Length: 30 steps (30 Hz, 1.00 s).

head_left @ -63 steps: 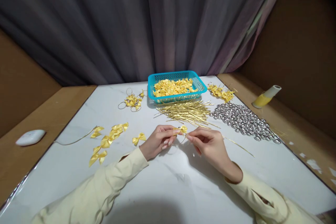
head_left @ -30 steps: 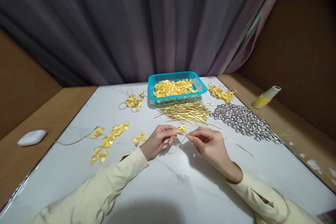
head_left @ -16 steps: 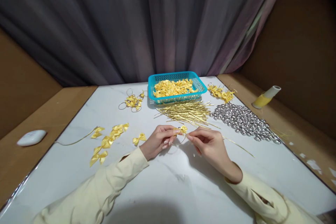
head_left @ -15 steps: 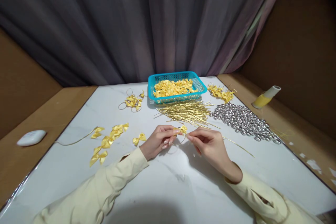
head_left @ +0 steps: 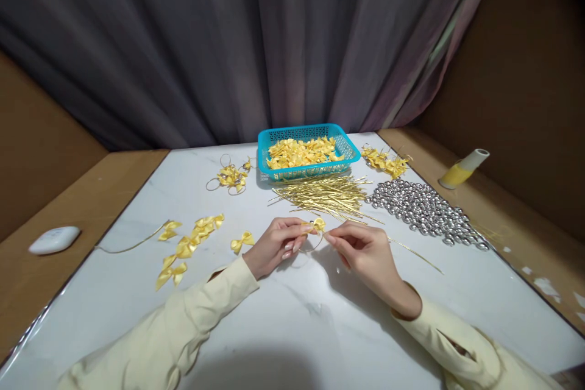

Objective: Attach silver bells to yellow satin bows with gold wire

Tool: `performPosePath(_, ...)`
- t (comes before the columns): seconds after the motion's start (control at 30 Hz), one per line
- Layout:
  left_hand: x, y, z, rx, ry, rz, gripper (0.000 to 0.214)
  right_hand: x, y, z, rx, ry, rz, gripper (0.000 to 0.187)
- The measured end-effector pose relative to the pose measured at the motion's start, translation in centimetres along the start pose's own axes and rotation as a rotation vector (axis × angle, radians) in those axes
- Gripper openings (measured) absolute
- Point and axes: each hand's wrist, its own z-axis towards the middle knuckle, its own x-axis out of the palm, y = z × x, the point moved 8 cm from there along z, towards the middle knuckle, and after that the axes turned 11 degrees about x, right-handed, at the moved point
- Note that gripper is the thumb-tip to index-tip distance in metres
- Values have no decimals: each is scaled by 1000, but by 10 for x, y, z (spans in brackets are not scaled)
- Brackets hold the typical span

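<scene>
Both hands meet over the middle of the white table (head_left: pixel 283 329). My left hand (head_left: pixel 274 245) pinches a small yellow ribbon bow (head_left: pixel 319 224) with a silver bead at its centre. My right hand (head_left: pixel 365 250) pinches a thin gold wire (head_left: pixel 414 255) right beside the bow; the wire trails off to the right across the table. A loop of the wire hangs below the bow between the fingertips.
A blue basket (head_left: pixel 269 137) of yellow bows stands at the back. In front of it lie a pile of gold wires (head_left: pixel 326 192) and a heap of silver beads (head_left: pixel 423 210). Loose bows (head_left: pixel 189 244) lie left, wired bows (head_left: pixel 231 177) further back. A white device (head_left: pixel 53 239) and yellow spool (head_left: pixel 462 169) rest on wood.
</scene>
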Motion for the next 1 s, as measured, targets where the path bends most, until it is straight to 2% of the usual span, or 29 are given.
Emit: performPosePath(1.0,0,1,0,-18,-10,18,18,1,-3,0,6,0,-6,15)
